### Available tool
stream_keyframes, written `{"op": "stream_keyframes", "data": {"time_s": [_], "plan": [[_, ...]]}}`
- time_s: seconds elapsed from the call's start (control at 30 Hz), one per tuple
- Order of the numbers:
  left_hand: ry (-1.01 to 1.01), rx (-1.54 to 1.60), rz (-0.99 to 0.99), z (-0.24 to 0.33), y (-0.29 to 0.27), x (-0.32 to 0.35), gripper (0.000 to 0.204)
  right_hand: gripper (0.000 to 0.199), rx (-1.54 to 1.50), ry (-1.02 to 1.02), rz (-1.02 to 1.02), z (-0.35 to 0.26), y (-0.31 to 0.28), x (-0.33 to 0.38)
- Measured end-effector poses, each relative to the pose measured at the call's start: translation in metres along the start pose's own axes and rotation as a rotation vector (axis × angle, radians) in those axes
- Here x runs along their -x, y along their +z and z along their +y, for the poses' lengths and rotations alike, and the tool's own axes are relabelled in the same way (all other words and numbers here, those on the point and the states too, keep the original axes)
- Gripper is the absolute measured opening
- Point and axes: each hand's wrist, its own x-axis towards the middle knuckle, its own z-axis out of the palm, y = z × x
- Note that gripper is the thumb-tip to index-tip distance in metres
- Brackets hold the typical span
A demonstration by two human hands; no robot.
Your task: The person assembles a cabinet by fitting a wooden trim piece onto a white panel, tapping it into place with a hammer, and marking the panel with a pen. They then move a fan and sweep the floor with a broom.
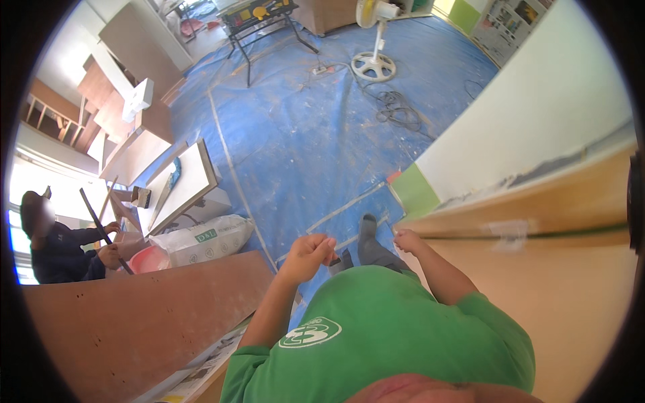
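Observation:
My left hand [309,256] is held in front of my green shirt [396,329], its fingers curled with the thumb against them and no object showing. My right hand [408,242] is closed in a loose fist beside the wooden edge of a panel on my right [510,289]; nothing shows in it either, and I cannot tell whether it touches the panel. Below my hands a grey shoe [369,225] stands on the blue floor sheet [295,161].
On the left, a co-worker [64,242] holds a dark strip [101,221] beside a white sack [208,238] and pink tub [149,258]. A brown board [134,316] lies near me. Ahead are a fan [376,64], coiled cable [400,111] and folding-leg work table [259,17].

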Motion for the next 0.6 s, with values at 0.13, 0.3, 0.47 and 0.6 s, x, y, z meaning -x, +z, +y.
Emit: {"op": "stream_keyframes", "data": {"time_s": [0.13, 0.3, 0.47, 0.6], "plan": [[-0.033, -0.105, 0.143, -0.039, -0.024, -0.045, 0.034, 0.015, 0.107, -0.022, -0.081, -0.068, -0.026, -0.087], [0.209, -0.157, 0.319, 0.012, -0.032, -0.092, 0.034, 0.013, 0.102, 0.072, -0.088, -0.147, -0.089, -0.168], [-0.083, -0.093, 0.204, 0.074, -0.044, -0.148, 0.044, 0.022, 1.215, -0.78, -0.208, -0.135, -0.176, -0.298], [-0.141, 0.291, 0.004, 0.111, -0.067, -0.193, 0.046, 0.02, 0.913, -0.54, 0.022, -0.178, -0.17, -0.346]]}}
